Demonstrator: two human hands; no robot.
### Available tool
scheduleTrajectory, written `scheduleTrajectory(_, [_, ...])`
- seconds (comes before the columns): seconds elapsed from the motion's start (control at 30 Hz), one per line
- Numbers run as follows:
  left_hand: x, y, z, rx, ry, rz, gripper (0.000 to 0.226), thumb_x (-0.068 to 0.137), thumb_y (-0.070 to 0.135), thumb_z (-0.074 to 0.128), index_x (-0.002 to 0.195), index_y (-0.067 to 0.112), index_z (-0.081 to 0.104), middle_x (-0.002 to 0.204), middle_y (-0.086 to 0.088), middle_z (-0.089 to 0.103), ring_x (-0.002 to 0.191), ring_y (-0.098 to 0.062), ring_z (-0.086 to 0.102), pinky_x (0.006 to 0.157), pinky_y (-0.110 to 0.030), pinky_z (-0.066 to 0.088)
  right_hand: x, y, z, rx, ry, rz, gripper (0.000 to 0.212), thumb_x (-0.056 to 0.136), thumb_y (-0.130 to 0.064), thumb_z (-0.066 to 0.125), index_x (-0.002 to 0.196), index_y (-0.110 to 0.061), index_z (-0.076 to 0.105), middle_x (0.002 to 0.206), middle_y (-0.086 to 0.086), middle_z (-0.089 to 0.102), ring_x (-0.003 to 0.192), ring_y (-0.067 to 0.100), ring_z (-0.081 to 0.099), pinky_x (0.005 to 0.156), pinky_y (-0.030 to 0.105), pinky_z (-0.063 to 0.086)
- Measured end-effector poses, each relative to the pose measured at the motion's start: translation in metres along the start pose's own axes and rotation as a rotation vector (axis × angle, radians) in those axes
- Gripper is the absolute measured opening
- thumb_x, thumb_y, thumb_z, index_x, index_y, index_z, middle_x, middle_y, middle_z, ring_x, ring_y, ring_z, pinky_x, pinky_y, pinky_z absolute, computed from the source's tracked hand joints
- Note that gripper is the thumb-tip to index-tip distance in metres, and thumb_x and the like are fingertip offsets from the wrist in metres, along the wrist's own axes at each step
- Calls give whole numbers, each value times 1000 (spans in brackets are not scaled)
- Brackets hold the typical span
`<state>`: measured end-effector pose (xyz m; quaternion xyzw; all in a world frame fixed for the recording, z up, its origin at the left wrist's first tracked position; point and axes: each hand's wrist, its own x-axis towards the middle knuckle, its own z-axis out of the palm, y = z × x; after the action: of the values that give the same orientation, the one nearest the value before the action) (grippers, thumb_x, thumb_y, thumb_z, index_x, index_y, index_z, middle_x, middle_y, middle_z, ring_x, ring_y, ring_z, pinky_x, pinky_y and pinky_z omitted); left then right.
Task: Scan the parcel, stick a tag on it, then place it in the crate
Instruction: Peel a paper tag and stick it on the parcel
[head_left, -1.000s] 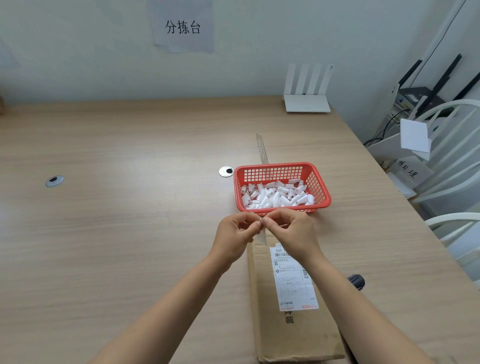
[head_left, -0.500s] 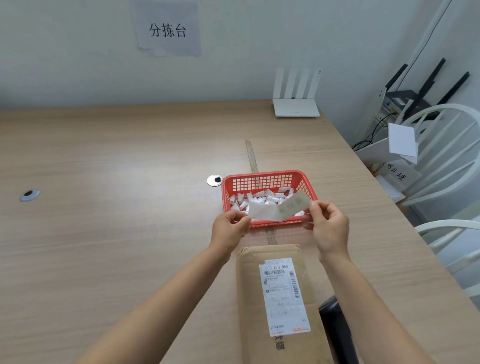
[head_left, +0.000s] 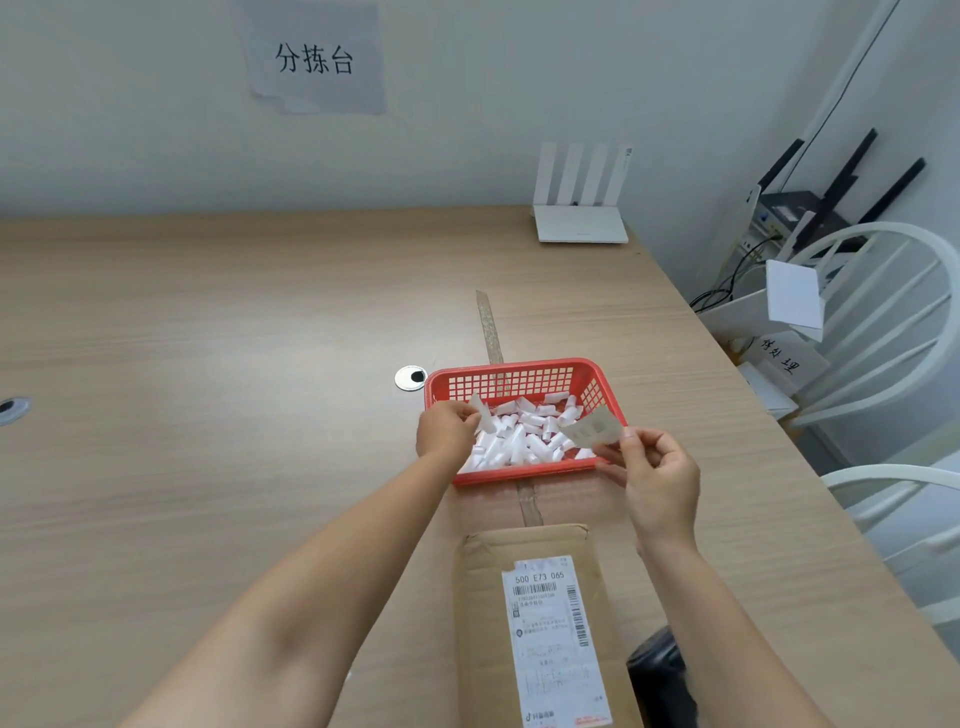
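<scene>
nearest the camera, the cardboard parcel (head_left: 535, 623) lay flat on the wooden table (head_left: 208, 415), its white shipping label (head_left: 556, 639) facing up, with a dark object (head_left: 660, 675) just beside its right edge, too cut off to name. beyond the parcel's far end, the right hand (head_left: 657, 478) pinched a translucent tag (head_left: 592, 431) by its edge between thumb and fingertips, holding it above the near right corner of the red basket (head_left: 519, 371). the left hand (head_left: 447, 431) was over the basket's left side, fingers closed on a small white strip (head_left: 480, 413). the basket was full of white paper rolls (head_left: 524, 436). a strip of clear tape (head_left: 488, 327) ran along the table under the basket. a round cable grommet (head_left: 410, 378) sat just left of the basket. farther back, a white router (head_left: 579, 208) stood by the wall, and a paper sign (head_left: 314, 57) hung above.
</scene>
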<state>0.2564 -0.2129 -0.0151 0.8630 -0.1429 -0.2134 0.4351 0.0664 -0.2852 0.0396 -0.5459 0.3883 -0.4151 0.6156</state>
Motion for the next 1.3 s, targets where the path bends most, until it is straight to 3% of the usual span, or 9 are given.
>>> scheduleTrajectory(0.2, [10,-4,-1,433,-145,120,35,90,19,50,123,20,60,128,-9,60,109,-30,60,89,-39,50,-6,18,13,-122,-73,-22,16,85,-8,59,73,-18,61,81,12,67,78,25,68,73,36,57])
scheduleTrajectory(0.27, [1,-4,-3,456,-121,165,35,90,21,50,124,15,58,131,-10,56,113,-29,56,90,-40,49,-10,21,15,-164,-105,-42,16,82,-7,63,73,-21,61,77,3,67,75,15,67,73,28,55])
scheduleTrajectory(0.4, [-36,1,-2,41,-151,146,31,94,25,45,99,4,67,105,-15,69,91,-26,64,84,-39,50,-22,29,21,-289,-136,-98,17,76,-2,68,76,-17,61,76,-7,64,65,-12,62,60,1,46])
scheduleTrajectory(0.5, [-70,4,-5,-422,-318,-104,27,93,31,47,85,15,66,84,-3,69,73,-13,65,66,-28,53,-36,38,23,-338,-134,-184,16,73,5,69,77,-9,61,87,2,63,71,-6,65,65,2,49])
scheduleTrajectory(0.67, [-104,-3,-4,-671,-378,-187,8,84,11,64,79,16,62,77,1,68,66,-6,66,59,-18,53,-54,46,19,-429,-149,-361,13,71,4,71,78,-3,63,95,6,60,84,15,64,76,6,50])
scheduleTrajectory(0.8, [-110,-2,-8,-741,-337,-181,14,87,6,61,74,13,61,74,-2,66,49,0,64,50,-14,53,-63,44,13,-459,-185,-398,24,71,-4,74,91,-10,63,95,-1,58,76,6,64,68,4,49])
scheduleTrajectory(0.97, [-115,-4,-16,-641,-392,-159,17,88,7,59,72,14,61,72,-2,63,48,-3,62,46,-13,51,-56,38,2,-532,-57,-253,37,79,-19,67,113,-17,54,107,-4,53,72,12,58,69,22,45])
scheduleTrajectory(1.17, [-123,-16,-10,-327,-305,-57,19,85,4,62,102,3,68,68,1,53,44,-2,56,35,-15,48,-47,41,-7,-570,-92,-106,3,78,-11,66,78,-13,64,74,-1,63,65,12,55,63,26,45])
scheduleTrajectory(1.3, [-124,-23,-2,0,-147,115,28,79,11,69,106,9,67,66,6,51,55,-6,57,58,-21,52,-49,54,-8,-644,-108,-97,2,79,-13,64,79,-14,63,77,3,65,68,15,57,62,26,44])
